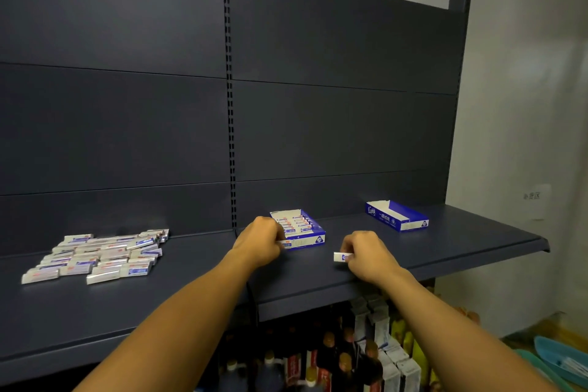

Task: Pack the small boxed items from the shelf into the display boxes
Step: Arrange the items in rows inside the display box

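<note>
Bottles [334,356] crowd below the shelf [413,251] lip. Right hand [369,256] fingers pinch one item [341,257] near the front edge. Left hand [259,240] fingers curl at the part-filled box [302,229]; what they hold is unclear. Loose items [95,256] lie far left; empty box [396,215] beyond right.

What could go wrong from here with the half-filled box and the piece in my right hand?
1. The left hand holds the near box only at its front corner; pushing a piece in may slide or tip it.
2. The right hand pinches the small pack by one end, so the grip may slip.
3. The loose pile lies far left, and its front packs sit near the shelf edge; a hasty reach could knock some off.
</note>
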{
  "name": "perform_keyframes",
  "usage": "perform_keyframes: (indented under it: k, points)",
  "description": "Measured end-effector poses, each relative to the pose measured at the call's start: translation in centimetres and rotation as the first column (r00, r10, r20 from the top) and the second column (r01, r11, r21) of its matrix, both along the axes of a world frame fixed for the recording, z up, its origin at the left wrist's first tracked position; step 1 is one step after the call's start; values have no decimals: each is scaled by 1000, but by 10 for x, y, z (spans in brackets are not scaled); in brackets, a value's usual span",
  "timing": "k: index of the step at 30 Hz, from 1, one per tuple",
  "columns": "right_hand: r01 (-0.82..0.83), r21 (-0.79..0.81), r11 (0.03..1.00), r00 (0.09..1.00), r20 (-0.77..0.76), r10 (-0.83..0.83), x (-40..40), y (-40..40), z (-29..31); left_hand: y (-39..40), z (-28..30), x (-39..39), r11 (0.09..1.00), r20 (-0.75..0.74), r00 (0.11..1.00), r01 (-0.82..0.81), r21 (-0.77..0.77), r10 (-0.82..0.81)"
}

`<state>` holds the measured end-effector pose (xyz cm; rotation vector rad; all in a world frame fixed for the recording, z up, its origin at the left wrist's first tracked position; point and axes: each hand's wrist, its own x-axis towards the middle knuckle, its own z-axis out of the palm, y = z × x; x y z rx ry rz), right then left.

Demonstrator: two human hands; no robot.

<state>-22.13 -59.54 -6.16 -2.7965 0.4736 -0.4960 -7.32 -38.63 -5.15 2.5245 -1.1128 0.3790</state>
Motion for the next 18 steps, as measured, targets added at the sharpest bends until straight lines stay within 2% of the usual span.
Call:
perform_keyframes:
  k: [11, 18]
  points:
    - [-58, -59, 997, 994, 88, 63, 92, -56, 15, -60, -6, 70, 994, 31, 998, -52, -96, 55]
    - [-177, -47, 983, 974, 139, 182, 138, -76, -2, -75, -13, 97, 985, -2, 993, -120, -122, 120]
